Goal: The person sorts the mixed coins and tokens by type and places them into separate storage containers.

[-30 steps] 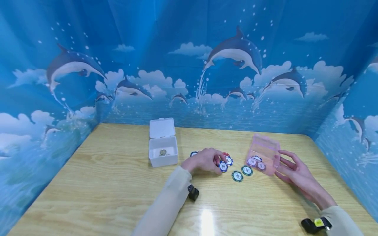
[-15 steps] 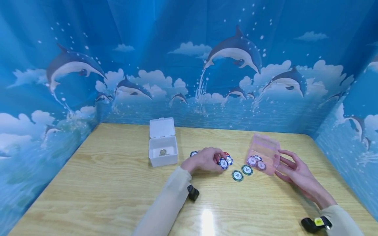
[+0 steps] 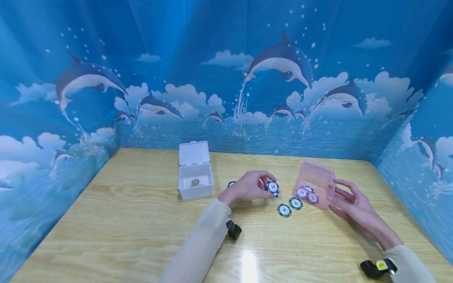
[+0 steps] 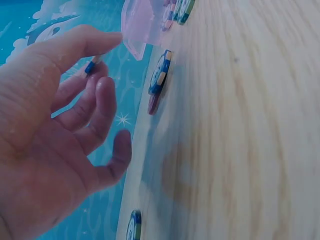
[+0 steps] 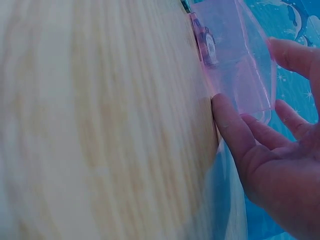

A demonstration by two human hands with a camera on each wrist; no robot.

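My left hand pinches a blue-and-white poker chip marked 10 between thumb and fingertips, raised off the table. The same chip shows only its edge in the left wrist view. Below the hand, a blue chip leans on a red one; both are mostly hidden in the head view. My right hand holds the right end of a clear pink plastic box, its thumb low by the table and fingers around the side. Several chips lie in that box.
Two green chips lie on the wooden table left of the pink box. Another blue chip sits behind my left wrist. Further left stands a white box, lid up, with a small coin-like disc inside. A dolphin-print curtain surrounds the table.
My left hand has lifted the pinched blue chip and moved it slightly right and away, over the chips lying there. My right hand and the pink box stay where they were.
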